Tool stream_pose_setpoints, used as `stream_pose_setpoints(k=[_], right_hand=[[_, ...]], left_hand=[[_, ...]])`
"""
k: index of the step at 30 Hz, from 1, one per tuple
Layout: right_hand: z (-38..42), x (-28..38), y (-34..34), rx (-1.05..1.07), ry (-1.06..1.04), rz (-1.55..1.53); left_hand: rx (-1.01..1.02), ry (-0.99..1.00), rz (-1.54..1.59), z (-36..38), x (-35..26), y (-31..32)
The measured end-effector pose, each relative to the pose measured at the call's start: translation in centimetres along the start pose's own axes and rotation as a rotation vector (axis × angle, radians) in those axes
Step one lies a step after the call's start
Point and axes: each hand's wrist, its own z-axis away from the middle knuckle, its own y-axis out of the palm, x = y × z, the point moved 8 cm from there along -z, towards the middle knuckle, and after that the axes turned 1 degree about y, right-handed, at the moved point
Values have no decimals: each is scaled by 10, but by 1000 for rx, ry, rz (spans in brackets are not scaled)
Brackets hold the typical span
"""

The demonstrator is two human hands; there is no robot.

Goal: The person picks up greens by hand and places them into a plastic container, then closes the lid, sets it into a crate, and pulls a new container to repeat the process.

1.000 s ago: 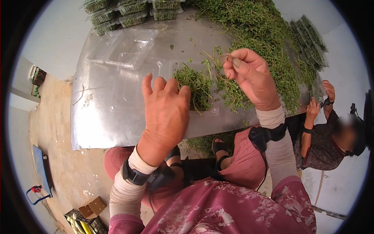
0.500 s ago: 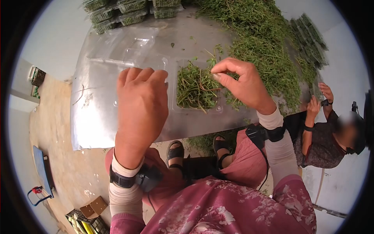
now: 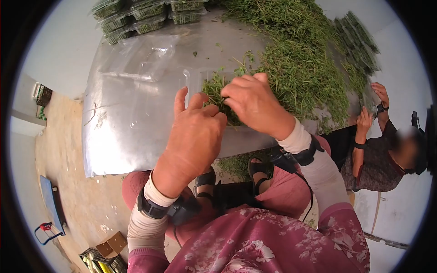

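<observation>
Sheet-metal tabletop point(image 3: 123, 132), shiny and slightly bowed, is seen from above, with bare floor beyond its near edge. At its middle an open clear clamshell tray point(image 3: 193, 79) is lying, and a bunch of green herb sprigs point(image 3: 214, 91) is packed into its right-hand compartment. The right hand point(image 3: 255, 102) is curled over that compartment with fingertips pressed down onto the sprigs; whether a stem is pinched underneath cannot be told, as the knuckles hide the tips. The left hand point(image 3: 195, 132) is held just beside it, fingers loosely spread, forefinger raised, apparently bracing the tray's near edge, though contact is hidden. To the right a large loose herb heap point(image 3: 300, 59) is spread, touching or nearly touching the tray. Empty clear trays point(image 3: 145, 59) lie to the left, and filled, closed packs point(image 3: 136, 18) are stacked at the far edge. A second person point(image 3: 387, 145) is seated at the right. Risks, as judged: stems left over the rim would likely foul the lid; hard pressing could bruise leaves; the light tray could slide on smooth metal if not braced.
</observation>
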Motion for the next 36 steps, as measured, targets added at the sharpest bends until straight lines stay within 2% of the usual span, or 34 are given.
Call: stream_pose_setpoints(k=[7,11,15,17,22,26,29,32,33,36], right_hand=[[-3,-5,-3,9,0,-136],[-7,-20,-32,-51,120,-314],[-3,-47,-56,-153,215,-263],[2,-65,-60,-97,313,-236],[13,-92,-66,-27,476,-220],[12,-91,-53,-7,425,-280],[9,-80,-44,-21,368,-318],[5,-70,-38,-56,243,-275],[5,-68,-33,57,321,-259],[6,-55,-25,-17,149,-211]], left_hand=[[26,-19,66,1,12,-4],[-96,-77,163,-2,20,-21],[-148,-28,268,-6,16,-27],[-163,-12,357,-5,10,-20],[-2,-22,501,-17,7,2],[95,-54,477,-27,17,22],[144,5,406,-33,16,30],[160,5,340,-37,15,38],[156,9,328,-37,14,37],[146,13,294,-36,12,37]])
